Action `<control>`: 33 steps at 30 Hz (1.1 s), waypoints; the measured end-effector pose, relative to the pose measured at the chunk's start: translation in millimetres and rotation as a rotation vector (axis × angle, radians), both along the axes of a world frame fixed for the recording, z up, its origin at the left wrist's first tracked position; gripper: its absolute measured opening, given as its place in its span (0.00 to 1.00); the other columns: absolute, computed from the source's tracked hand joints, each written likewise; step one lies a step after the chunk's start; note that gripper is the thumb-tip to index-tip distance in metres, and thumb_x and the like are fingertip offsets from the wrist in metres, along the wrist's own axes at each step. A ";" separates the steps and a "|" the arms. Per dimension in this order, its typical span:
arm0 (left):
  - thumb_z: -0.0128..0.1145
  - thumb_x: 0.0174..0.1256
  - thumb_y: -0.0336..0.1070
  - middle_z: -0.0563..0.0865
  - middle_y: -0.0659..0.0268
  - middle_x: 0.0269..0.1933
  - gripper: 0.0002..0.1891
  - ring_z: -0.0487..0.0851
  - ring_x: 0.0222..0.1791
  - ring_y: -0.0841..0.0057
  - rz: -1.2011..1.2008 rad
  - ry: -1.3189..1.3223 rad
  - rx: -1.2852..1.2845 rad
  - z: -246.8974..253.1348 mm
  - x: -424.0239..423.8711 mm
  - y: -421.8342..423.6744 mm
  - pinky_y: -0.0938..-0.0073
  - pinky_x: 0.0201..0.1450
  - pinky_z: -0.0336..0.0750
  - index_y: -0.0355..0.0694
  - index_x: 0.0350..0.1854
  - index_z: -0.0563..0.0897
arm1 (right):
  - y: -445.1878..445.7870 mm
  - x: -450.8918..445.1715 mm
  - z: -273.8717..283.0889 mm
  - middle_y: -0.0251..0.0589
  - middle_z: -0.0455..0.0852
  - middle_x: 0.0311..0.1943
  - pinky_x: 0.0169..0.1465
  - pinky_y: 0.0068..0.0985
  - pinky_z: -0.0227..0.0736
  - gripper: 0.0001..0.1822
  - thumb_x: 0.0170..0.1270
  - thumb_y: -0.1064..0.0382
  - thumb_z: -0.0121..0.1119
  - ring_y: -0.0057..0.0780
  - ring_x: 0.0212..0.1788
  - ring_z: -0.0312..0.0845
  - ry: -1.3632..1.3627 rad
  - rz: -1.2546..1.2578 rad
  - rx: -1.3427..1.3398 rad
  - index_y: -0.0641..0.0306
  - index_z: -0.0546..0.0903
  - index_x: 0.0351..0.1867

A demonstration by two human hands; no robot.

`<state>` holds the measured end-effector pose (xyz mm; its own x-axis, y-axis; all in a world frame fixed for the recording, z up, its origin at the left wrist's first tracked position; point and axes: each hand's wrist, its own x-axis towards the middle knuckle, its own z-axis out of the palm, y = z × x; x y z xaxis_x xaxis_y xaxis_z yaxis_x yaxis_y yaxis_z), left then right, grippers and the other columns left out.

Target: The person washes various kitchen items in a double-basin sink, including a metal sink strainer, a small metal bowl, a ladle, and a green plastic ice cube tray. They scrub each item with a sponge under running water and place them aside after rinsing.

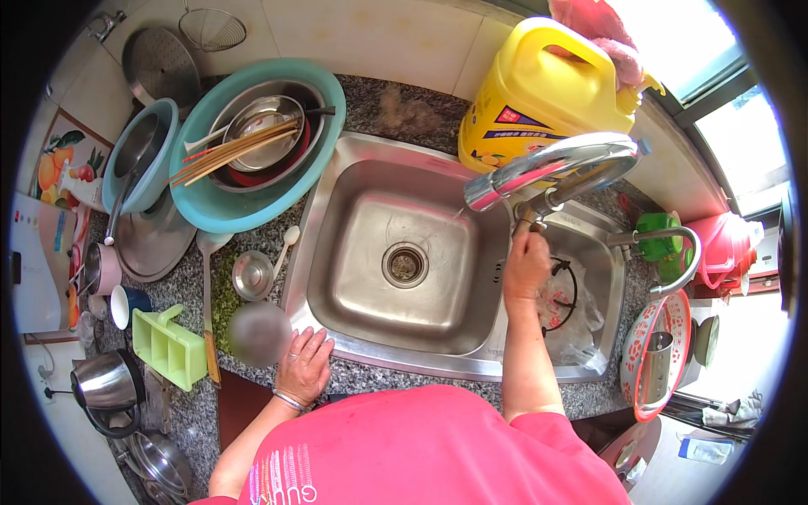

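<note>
My right hand (527, 265) is closed on the faucet's handle, between the two basins of a stainless steel sink (391, 315). The chrome faucet spout (555, 164) reaches over the large basin, and a little water seems to leave its tip. My left hand (306, 366), with a ring and a bracelet, rests flat on the granite counter at the sink's near left corner and holds nothing. Beside its fingertips is a blurred round thing (260, 334). A small metal bowl (252, 276) and a white spoon (287, 243) lie just beyond.
A turquoise basin (252, 211) with bowls and chopsticks stands at the back left, a yellow detergent jug (536, 82) behind the faucet. The small basin holds a plastic bag (577, 315). A green caddy (170, 347) and a spatula (208, 271) lie left; a red-and-white enamel basin (634, 353) stands right.
</note>
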<state>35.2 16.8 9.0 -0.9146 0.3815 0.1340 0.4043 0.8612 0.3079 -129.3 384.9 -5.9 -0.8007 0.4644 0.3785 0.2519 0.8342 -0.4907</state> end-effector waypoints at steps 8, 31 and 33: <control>0.58 0.48 0.31 0.79 0.61 0.54 0.20 0.73 0.57 0.60 -0.032 -0.056 -0.033 6.7 -6.8 -0.4 0.53 0.63 0.65 0.43 0.49 0.78 | -82.9 32.4 -142.6 0.49 0.77 0.52 0.54 0.37 0.71 0.25 0.54 0.56 0.65 0.45 0.54 0.74 -0.664 0.773 -0.250 0.63 0.74 0.52; 0.56 0.47 0.30 0.78 0.62 0.56 0.22 0.71 0.59 0.59 -0.032 0.001 -0.031 -7.3 1.5 0.3 0.52 0.64 0.63 0.43 0.50 0.78 | -106.9 33.4 -157.9 0.47 0.81 0.39 0.45 0.40 0.75 0.11 0.59 0.67 0.46 0.45 0.45 0.78 -0.615 0.702 -0.059 0.59 0.81 0.37; 0.56 0.48 0.30 0.78 0.62 0.55 0.22 0.71 0.59 0.60 -0.028 0.008 -0.029 -5.9 2.9 -0.4 0.53 0.64 0.63 0.43 0.50 0.78 | -107.4 35.2 -148.3 0.47 0.81 0.39 0.45 0.40 0.75 0.10 0.58 0.67 0.48 0.45 0.44 0.78 -0.637 0.714 -0.023 0.60 0.80 0.36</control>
